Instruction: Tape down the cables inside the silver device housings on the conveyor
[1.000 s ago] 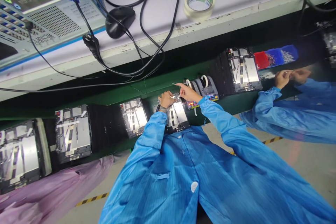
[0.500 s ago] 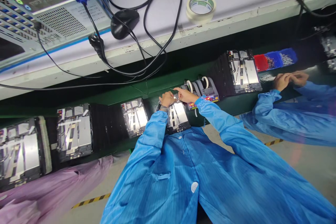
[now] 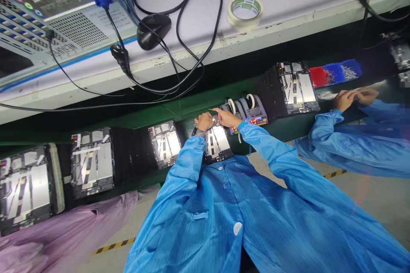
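An opened tablet-like device (image 3: 218,143) with silver shielding lies on the green belt (image 3: 192,113) right in front of me. My left hand (image 3: 205,120) is curled over the device's far edge, fingers pressed down on it. My right hand (image 3: 226,117) is beside it, fingers pinched on a thin strip of tape at the same far edge. A tape dispenser (image 3: 248,108) with two white rolls stands just right of my right hand. Both arms wear blue sleeves.
More opened devices (image 3: 164,143) (image 3: 92,162) (image 3: 297,86) sit along the belt on black trays. A co-worker's hands (image 3: 350,97) in blue sleeves work at the right; a pink sleeve (image 3: 64,226) shows lower left. The shelf above holds a computer case (image 3: 48,13), mouse (image 3: 153,30), cables and a tape roll (image 3: 245,8).
My right hand has come down and left from a raised position with the tape strip to the device's far edge, meeting my left hand.
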Demonstrator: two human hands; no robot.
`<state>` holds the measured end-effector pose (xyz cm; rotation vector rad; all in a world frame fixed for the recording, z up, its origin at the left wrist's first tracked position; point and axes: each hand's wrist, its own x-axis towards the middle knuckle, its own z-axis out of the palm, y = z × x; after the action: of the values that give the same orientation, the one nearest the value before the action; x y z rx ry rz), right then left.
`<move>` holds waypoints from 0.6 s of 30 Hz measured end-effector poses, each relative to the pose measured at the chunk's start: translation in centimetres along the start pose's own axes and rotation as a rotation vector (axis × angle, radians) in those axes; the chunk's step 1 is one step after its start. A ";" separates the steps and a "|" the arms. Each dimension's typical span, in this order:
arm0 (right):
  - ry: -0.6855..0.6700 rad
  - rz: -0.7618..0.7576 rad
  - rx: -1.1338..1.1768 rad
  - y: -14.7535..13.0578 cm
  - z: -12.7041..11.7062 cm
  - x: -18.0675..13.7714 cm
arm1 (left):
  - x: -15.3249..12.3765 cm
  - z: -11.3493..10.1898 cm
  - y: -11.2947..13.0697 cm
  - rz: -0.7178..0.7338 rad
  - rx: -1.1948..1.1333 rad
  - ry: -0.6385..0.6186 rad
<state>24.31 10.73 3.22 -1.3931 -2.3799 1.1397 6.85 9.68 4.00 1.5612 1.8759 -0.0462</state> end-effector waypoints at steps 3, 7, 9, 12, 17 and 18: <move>0.009 0.030 -0.050 -0.4 0.2 -0.2 | 0.0 0.0 0.0 0.006 0.014 0.001; 0.016 0.065 -0.093 -0.7 0.6 -0.2 | 0.0 -0.1 0.1 0.007 0.030 -0.004; 0.006 0.064 -0.121 -0.8 0.7 -0.1 | 0.1 -0.1 0.1 0.010 0.027 -0.003; -0.003 0.046 -0.176 -0.9 0.6 0.1 | 0.0 -0.1 0.0 0.011 0.021 0.002; -0.016 0.020 -0.225 -1.4 0.4 0.2 | -0.1 -0.1 0.2 0.009 0.004 0.012; -0.017 0.016 -0.241 -1.5 0.3 0.2 | -0.1 -0.2 0.2 0.007 0.004 0.013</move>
<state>23.05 10.26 3.95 -1.4795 -2.5931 0.8952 6.93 9.69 4.25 1.5745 1.8806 -0.0368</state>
